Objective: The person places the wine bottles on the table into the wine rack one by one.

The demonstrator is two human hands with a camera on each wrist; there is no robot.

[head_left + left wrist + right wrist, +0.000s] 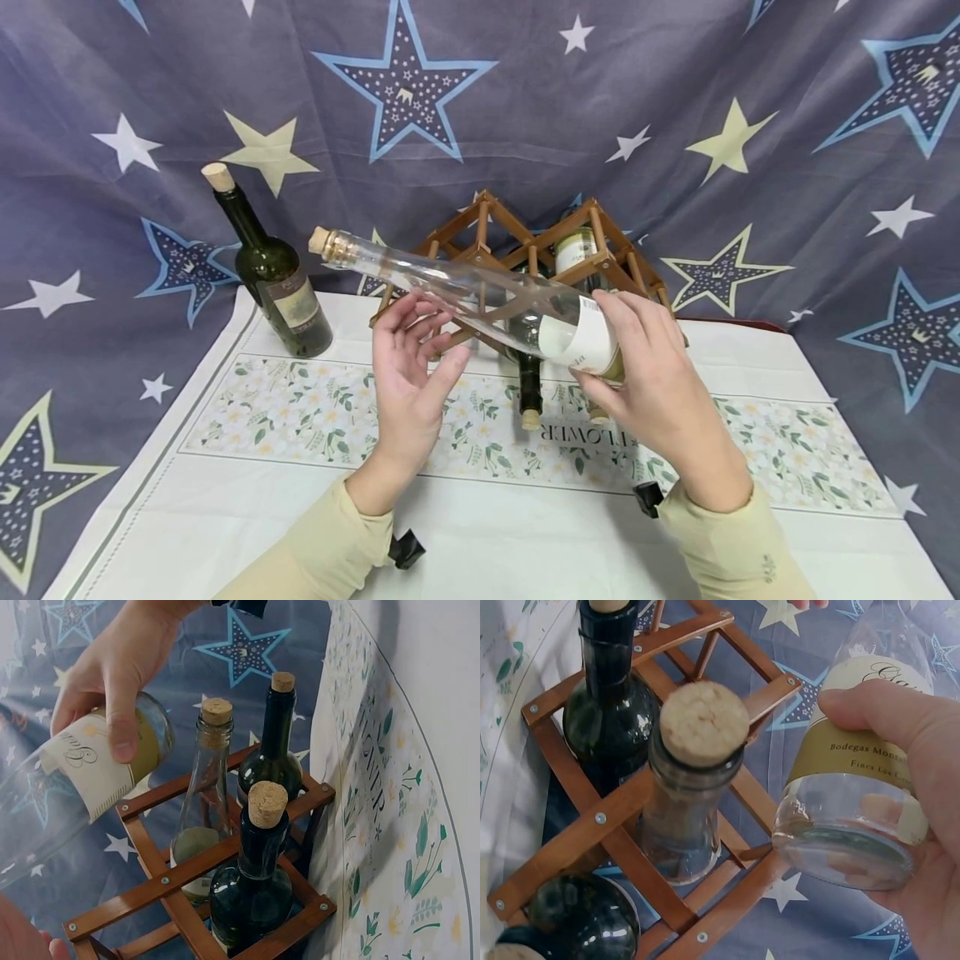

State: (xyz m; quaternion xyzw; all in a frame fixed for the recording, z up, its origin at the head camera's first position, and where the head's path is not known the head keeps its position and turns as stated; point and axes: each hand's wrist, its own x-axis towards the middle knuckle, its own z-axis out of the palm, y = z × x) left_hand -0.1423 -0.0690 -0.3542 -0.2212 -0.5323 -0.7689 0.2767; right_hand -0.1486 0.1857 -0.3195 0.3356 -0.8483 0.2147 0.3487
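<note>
The right hand [660, 379] grasps the clear bottle [487, 292] near its base, in the air by the wooden rack [150, 887]. The left hand [411, 371] lies relaxed below; whether it touches, I cannot tell.

Clear lane between the left sleeve [322, 537] and right sleeve [723, 542], over bare tablecloth [517, 533]! Ahead, a dark corked neck [530, 383] juts from the wooden wine rack [166, 880]; the clear glass bottle [465, 287] bars its front. Left, a gap before the standing green wine bottle [288, 292].
</note>
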